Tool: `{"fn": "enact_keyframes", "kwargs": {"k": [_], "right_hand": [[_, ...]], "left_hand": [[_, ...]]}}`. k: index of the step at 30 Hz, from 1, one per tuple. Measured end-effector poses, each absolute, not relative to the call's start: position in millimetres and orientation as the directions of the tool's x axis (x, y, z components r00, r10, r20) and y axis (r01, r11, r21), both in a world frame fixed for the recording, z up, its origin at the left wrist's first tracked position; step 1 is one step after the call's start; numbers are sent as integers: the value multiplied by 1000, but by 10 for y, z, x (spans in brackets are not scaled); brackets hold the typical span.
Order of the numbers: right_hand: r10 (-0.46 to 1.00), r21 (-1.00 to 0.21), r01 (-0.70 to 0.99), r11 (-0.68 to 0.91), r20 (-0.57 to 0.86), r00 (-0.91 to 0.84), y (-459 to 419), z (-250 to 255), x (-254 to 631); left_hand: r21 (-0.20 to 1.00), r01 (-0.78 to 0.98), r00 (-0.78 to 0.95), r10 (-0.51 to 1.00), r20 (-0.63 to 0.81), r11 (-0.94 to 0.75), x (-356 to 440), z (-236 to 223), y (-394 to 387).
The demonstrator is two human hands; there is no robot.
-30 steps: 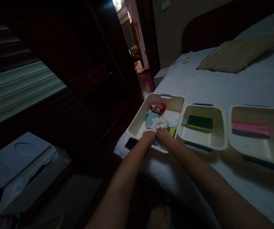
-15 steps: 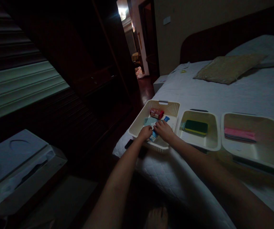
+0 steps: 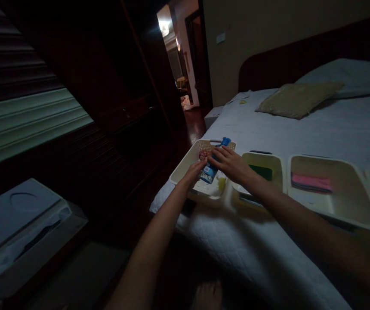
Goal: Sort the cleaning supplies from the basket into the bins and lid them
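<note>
Both my hands hold a long blue package above the large basket. It has a pale printed lower end and a narrow, flared top end; its exact kind is unclear. My left hand grips its left side with bent fingers. My right hand is wrapped over it from the right, hiding its middle. Behind the package, a red packet lies in the basket. Something yellow is low at the basket's right side, partly covered by shadow and blur.
To the right stand a bin with a dark green sponge-like block and a bin with folded pink cloth. A dark flat object lies near the bed's edge. A cushion rests farther back; a white box is at left.
The blue package has come up out of the basket, tilted upward in both my hands. The yellow thing in the basket now shows. The view has shifted slightly.
</note>
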State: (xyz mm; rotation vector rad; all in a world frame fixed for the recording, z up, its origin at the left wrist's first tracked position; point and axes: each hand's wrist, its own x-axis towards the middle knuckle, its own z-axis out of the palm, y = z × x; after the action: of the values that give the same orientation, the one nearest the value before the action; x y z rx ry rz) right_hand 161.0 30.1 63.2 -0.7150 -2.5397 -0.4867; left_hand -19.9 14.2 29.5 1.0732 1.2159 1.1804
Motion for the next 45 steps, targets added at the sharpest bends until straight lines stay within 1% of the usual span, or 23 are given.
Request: {"fn": "enact_keyframes", "kwargs": {"k": [2,4,7,10,13,16,19,21,22,24,26,27,29,30,32,33,35,38,41,45], "right_hand": [[381,235,551,801,511,-771,275,724,1701],[376,257,553,793,507,-775,249,777,1779],[376,276,549,789,490,-786,204,794,1868],[377,292,531,796,448,-811,137,790,1933],[400,270,528,805,410,-819,60,804,1992],[412,251,538,805,416,-811,2,815,2061],[406,261,562,785,469,-784,-23,806,2144],[427,230,627,744,557,-712,-22,807,2204],[449,187,674,715,617,-647,-15,814,2235],[501,40,758,651,728,-468,12,843,2293],[554,-159,780,606,788,-270,59,878,2341],[586,-266,759,594,789,-182,86,893,2358],[690,-501,658,563,723,-40,139,912,2377],[761,-623,578,527,649,6,159,915,2378],[893,-826,391,406,449,23,175,917,2360],[938,-892,307,331,347,-3,169,918,2345],[977,-960,190,207,193,-88,136,929,2308],[973,-990,103,101,77,-216,56,975,2276],[945,-995,64,81,56,-322,-18,1050,2311],[901,-994,71,85,46,-431,-84,1156,2403]], "left_hand": [[981,-170,47,995,-88,95,-101,407,79],[976,-191,83,993,-87,102,-25,493,28],[988,-98,173,980,-101,119,64,551,-24],[998,23,229,971,-68,65,167,533,-65],[997,80,189,981,-35,20,297,493,-109],[996,84,137,990,17,-29,426,484,-152],[997,47,114,992,49,-54,527,507,-192],[999,9,108,994,31,-32,569,524,-214],[1000,-10,106,994,19,-18,581,530,-223],[999,-38,107,994,1,3,589,538,-236],[999,-49,116,993,-12,17,581,539,-247],[998,-50,125,992,-21,27,576,539,-253],[997,-54,149,988,-42,51,572,540,-266],[996,-61,161,986,-52,62,575,542,-275],[994,-76,189,980,-65,80,590,550,-294],[993,-79,206,976,-66,84,602,556,-305],[995,-66,248,967,-57,76,627,571,-327],[998,-35,322,946,-38,52,657,585,-354],[998,-38,365,930,-31,49,663,588,-366],[999,-35,368,929,-23,38,650,598,-370]]}}
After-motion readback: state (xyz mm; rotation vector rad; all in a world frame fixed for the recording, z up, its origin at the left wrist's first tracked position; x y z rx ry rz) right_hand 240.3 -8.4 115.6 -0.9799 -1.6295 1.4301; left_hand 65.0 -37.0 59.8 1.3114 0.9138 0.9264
